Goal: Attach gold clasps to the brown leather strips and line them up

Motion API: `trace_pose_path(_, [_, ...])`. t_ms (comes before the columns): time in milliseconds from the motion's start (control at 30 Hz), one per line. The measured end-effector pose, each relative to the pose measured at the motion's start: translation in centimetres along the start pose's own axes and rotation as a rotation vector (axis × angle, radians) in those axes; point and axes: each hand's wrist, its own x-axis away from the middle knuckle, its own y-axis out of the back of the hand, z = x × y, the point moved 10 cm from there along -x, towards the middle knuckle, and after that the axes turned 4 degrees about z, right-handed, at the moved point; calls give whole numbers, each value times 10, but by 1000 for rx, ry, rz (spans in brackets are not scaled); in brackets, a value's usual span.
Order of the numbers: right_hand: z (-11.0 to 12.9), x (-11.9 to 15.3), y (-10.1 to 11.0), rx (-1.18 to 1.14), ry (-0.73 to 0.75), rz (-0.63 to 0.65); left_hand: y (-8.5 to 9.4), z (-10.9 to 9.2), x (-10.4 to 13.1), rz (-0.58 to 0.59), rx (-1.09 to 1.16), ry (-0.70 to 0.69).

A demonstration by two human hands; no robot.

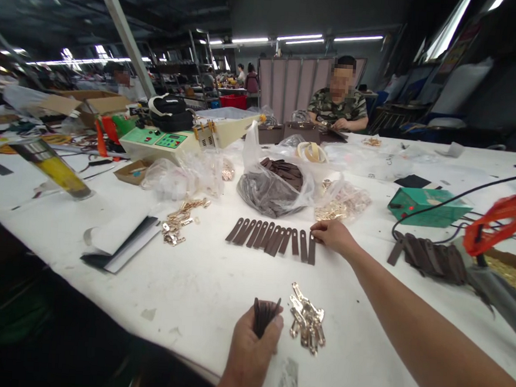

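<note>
My left hand (254,346), near the table's front edge, is closed around a stack of dark brown strips (266,316). Farther up the table, my right hand (332,235) has its fingertips on the top end of the rightmost strip (312,250) in a row of brown strips (266,235) with holes at their ends. Whether the fingers pinch that strip or only press it is hard to tell. Gold metal pieces (308,321) lie in a pile right of my left hand. Behind the row sits a clear bag of brown strips (280,186).
More gold pieces (179,220) lie left of the row. A green box (429,206) with cables and a heap of brown strips (434,259) are at the right. A folded sheet (124,246) and a bottle (54,170) stand left. A person (339,102) sits across the table.
</note>
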Motion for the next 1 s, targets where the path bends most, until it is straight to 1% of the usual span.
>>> trace_pose_path(67, [2,0,5,49,7,-41,-1,3,0,31,46,10])
trace_pose_path(133, [5,6,12,80,7,-96,-1,3,0,38,56,9])
trace_pose_path(200, [7,19,18,83,3,-148,-1,3,0,33,43,8])
trace_pose_path(267, [9,43,18,57,2,-171,-1,2,-1,29,28,4])
trace_pose_path(333, [10,75,8,18,10,-146,-2,-1,-1,19,5,-6])
trace_pose_path(400, [13,111,-9,-13,28,-65,-2,-3,-2,2,-40,-10])
trace_pose_path(433, [17,127,-25,-31,60,46,-2,-4,-3,-9,-70,-7])
trace_pose_path(467, [22,143,-36,-25,96,108,-1,-5,-3,-21,-99,-3])
trace_pose_path(533, [33,165,-46,52,190,136,-1,-7,-4,-42,-139,7])
trace_pose_path(567, [40,171,-49,110,246,142,-1,-8,-4,-48,-150,10])
trace_pose_path(600, [44,175,-51,159,286,145,-1,-8,-5,-51,-160,13])
trace_pose_path(667, [48,175,-52,221,317,150,-1,-9,-6,-51,-185,18])
trace_pose_path(767, [44,168,-48,218,285,148,0,-9,-7,-74,-211,27])
trace_pose_path(867, [37,169,-45,140,257,168,0,-7,-7,-84,-178,19])
trace_pose_path(1000, [28,173,-44,-88,174,259,-3,-3,-5,-58,-70,-14])
